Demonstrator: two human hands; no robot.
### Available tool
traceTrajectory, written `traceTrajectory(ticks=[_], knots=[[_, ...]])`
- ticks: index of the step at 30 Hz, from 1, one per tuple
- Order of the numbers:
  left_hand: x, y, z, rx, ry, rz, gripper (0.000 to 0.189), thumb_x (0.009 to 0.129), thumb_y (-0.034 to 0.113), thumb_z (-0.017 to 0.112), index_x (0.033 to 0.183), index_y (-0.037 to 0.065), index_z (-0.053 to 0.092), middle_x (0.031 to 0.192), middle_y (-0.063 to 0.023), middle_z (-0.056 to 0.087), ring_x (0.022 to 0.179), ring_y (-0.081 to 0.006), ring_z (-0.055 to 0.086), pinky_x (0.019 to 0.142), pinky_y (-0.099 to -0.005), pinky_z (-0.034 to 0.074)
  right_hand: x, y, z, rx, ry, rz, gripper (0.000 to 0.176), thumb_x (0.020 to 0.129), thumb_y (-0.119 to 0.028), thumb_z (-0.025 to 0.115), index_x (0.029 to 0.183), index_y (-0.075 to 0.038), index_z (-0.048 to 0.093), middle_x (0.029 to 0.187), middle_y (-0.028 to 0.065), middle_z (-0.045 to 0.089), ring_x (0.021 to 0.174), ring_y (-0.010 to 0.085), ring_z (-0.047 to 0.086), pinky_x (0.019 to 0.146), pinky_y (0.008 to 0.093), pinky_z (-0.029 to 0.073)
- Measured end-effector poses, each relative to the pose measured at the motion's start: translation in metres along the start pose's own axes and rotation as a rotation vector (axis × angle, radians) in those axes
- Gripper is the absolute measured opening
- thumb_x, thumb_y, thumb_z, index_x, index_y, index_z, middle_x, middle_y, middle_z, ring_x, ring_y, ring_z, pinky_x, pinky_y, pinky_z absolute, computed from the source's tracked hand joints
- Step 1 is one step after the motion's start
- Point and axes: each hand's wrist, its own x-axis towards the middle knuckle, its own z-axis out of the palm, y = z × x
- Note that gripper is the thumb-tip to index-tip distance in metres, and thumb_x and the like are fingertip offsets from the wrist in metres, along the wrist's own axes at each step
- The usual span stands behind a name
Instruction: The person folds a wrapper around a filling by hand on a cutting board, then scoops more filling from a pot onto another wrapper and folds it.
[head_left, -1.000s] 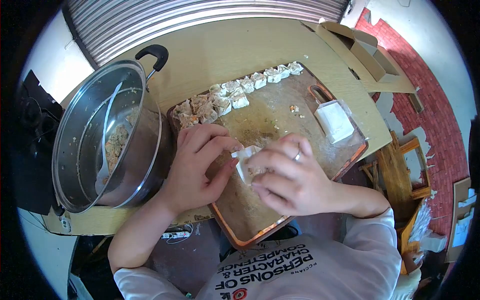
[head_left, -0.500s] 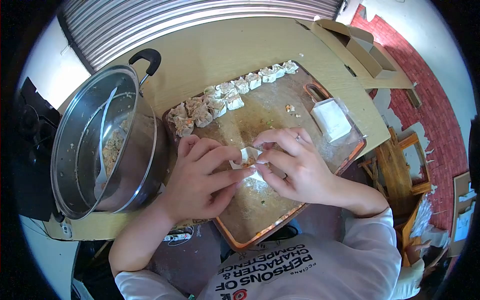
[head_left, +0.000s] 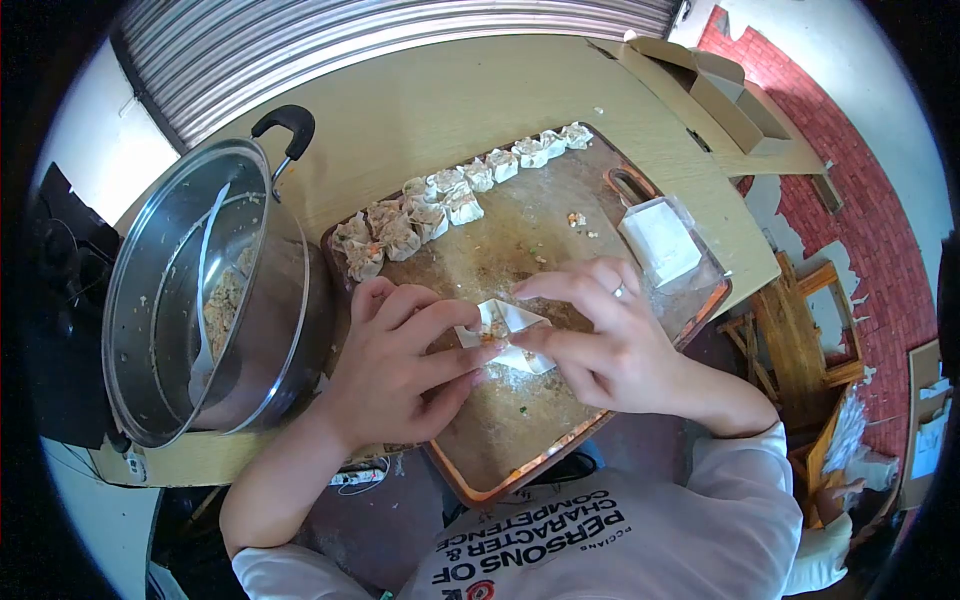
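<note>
Pinching a thin white square dumpling wrapper (head_left: 507, 330), filling at centre, between left hand (head_left: 400, 362) fingertips and right hand (head_left: 605, 348) thumb and forefinger, just above the middle of the floured brown wooden tray (head_left: 540, 232), edges raised seemingly to cup the filling. Along the tray's far edge, pale folded dumplings (head_left: 450, 195), clear of the hands.

The only readable lettering is on the person's white shirt (head_left: 640, 530), at six o'clock in the view. Printed in black capitals and seen upside down, it reads "PERSONS OF CHARACTER & COMPETENCE" over three lines. A smaller line of letters next to it is too fine to read with certainty. A red round emblem (head_left: 478, 588) sits at the print's seven o'clock end, and its marks cannot be read.
</note>
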Motion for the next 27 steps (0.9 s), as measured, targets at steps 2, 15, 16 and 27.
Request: traceTrajectory(ticks=[2, 15, 16, 27], knots=[[0.0, 0.001, 0.0, 0.006, 0.003, -0.004, 0.042, 0.076, 0.019, 0.081, 0.116, 0.032, 0.08, 0.115, 0.0033, 0.066, 0.105, -0.0241, 0.056, 0.098, -0.0485, 0.035, -0.003, -0.001, 0.003, -0.002, 0.004, -0.013, 0.027, 0.072, -0.007, 0.074, 0.099, -0.008, 0.077, 0.133, 0.0086, 0.062, 0.12, 0.0299, 0.058, 0.097, 0.0454, 0.04], [0.002, 0.004, -0.002, 0.038, 0.021, 0.065, 0.04, 0.078, 0.022, 0.08, 0.117, 0.026, 0.076, 0.123, 0.0075, 0.065, 0.104, -0.0207, 0.056, 0.096, -0.0474, 0.035, -0.007, 0.002, 0.008, -0.082, 0.011, -0.039, 0.031, 0.071, -0.014, 0.072, 0.1, -0.008, 0.079, 0.146, 0.0099, 0.06, 0.129, 0.0275, 0.057, 0.102, 0.0473, 0.042], [0.002, 0.004, -0.003, 0.038, 0.02, 0.068, 0.04, 0.078, 0.022, 0.08, 0.117, 0.026, 0.076, 0.123, 0.0075, 0.065, 0.104, -0.0207, 0.056, 0.096, -0.0474, 0.035, -0.007, 0.002, 0.009, -0.084, 0.013, -0.038, 0.031, 0.071, -0.014, 0.072, 0.1, -0.008, 0.079, 0.146, 0.0099, 0.06, 0.129, 0.0275, 0.057, 0.102, 0.0473, 0.042], [0.003, 0.004, -0.003, 0.023, 0.013, 0.064, 0.041, 0.079, 0.024, 0.08, 0.12, 0.028, 0.077, 0.12, 0.0064, 0.065, 0.106, -0.0205, 0.055, 0.096, -0.0459, 0.034, -0.006, 0.002, -0.012, -0.107, 0.055, 0.077, 0.03, 0.075, -0.009, 0.074, 0.104, -0.011, 0.078, 0.137, 0.0064, 0.064, 0.121, 0.0267, 0.061, 0.098, 0.0423, 0.043]])
